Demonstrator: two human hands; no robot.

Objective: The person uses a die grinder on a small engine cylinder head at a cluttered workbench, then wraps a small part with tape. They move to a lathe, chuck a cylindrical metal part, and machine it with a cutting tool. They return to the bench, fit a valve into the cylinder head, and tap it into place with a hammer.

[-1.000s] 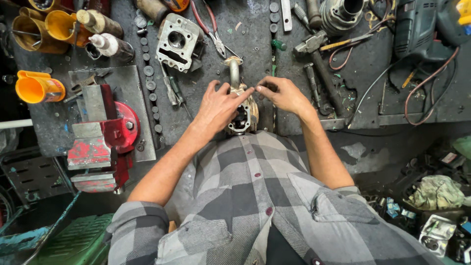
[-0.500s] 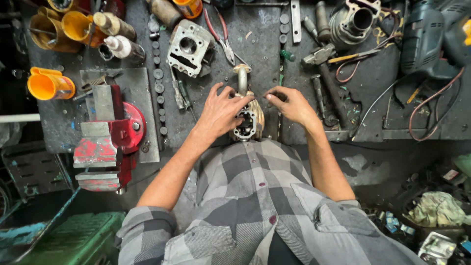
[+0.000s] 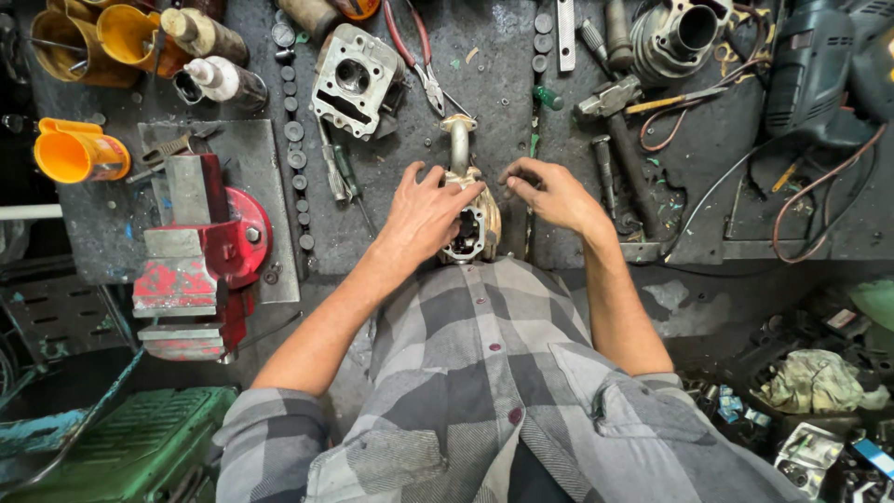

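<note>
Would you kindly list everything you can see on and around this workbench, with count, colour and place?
metal engine part: one, pale grey-tan, bench front edge, centre
cylinder head: one, grey, upper middle
cylinder barrel: one, grey, top right
bench vise: one, red and grey, left
funnel: one, orange, far left
plastic cups: two, amber-yellow, top left
bottles: two, tan and white, top left
pliers: one, red handles, top centre
screwdriver: one, green handle, left of the part
hammer: one, dark metal, right of centre
electric drill: one, dark blue-green, top right
crate: one, green, bottom left
left hand: one, gripping the part
right hand: one, fingertips on the bench beside the part
</note>
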